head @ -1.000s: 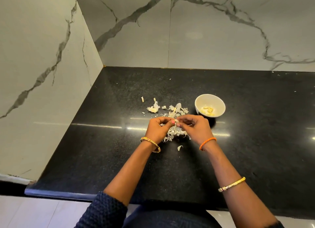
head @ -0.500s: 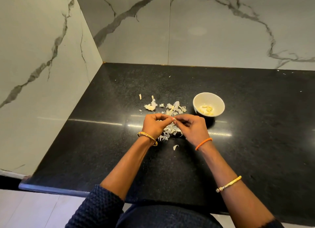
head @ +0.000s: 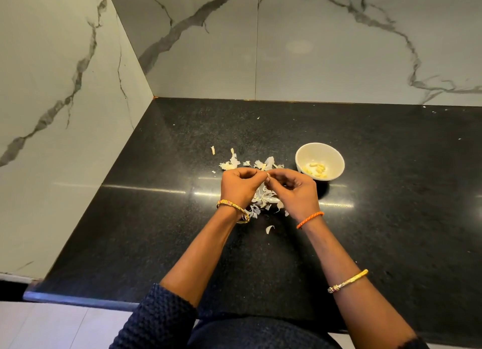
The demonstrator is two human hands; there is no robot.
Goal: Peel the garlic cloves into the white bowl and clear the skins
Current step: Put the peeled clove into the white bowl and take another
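Both hands meeting left of white bowl (head: 319, 161): left hand (head: 240, 187) and right hand (head: 294, 189) curled, pinching one garlic clove (head: 267, 175) between fingertips. Skin pile (head: 262, 198) underneath, left of bowl. Risk: slippery clove popping loose into skins; flakes drifting into bowl.

A single wide-angle view from the person's head looks forward and steeply down onto the black countertop (head: 146, 231) — near enough that both forearms rise from the bottom edge. It faces the corner where two marble walls (head: 339, 48) meet; straight lines bow slightly toward the frame's edges.
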